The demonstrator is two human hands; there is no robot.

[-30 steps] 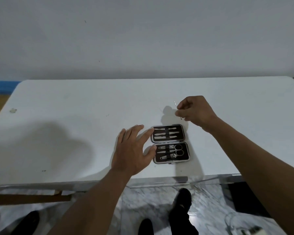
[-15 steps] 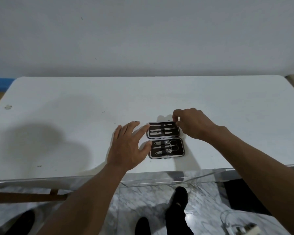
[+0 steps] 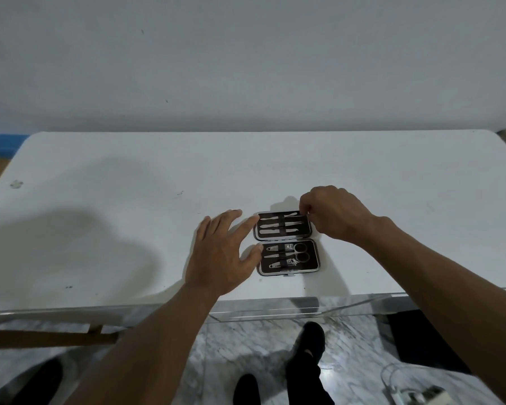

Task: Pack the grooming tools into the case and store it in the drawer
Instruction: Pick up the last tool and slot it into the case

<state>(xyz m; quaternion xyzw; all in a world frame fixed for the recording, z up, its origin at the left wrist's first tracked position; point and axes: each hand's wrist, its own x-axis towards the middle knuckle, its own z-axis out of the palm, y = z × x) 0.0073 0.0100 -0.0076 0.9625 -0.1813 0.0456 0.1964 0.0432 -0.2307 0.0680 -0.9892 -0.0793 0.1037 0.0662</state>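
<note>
A dark grooming case (image 3: 313, 267) lies open flat on the white table (image 3: 129, 200), near its front edge. Its far half holds several slim metal tools under a strap; its near half holds scissors (image 3: 300, 252), clippers and small files. My right hand (image 3: 333, 214) pinches a thin metal tool (image 3: 292, 214) at the far half's top right corner, the tool lying along the top row. My left hand (image 3: 225, 252) rests with spread fingers against the case's left edge, index finger on the far half, thumb on the near half.
A clear acrylic drawer front (image 3: 275, 309) shows under the table edge below the case. A marble floor, dark shoes (image 3: 307, 349) and a white cable (image 3: 392, 384) lie below. A wooden bar (image 3: 50, 337) runs under the table at left.
My right hand came down from above the table with the thin tool and now presses it into the top row of the case's far half. My left hand stayed at the case's left edge.
</note>
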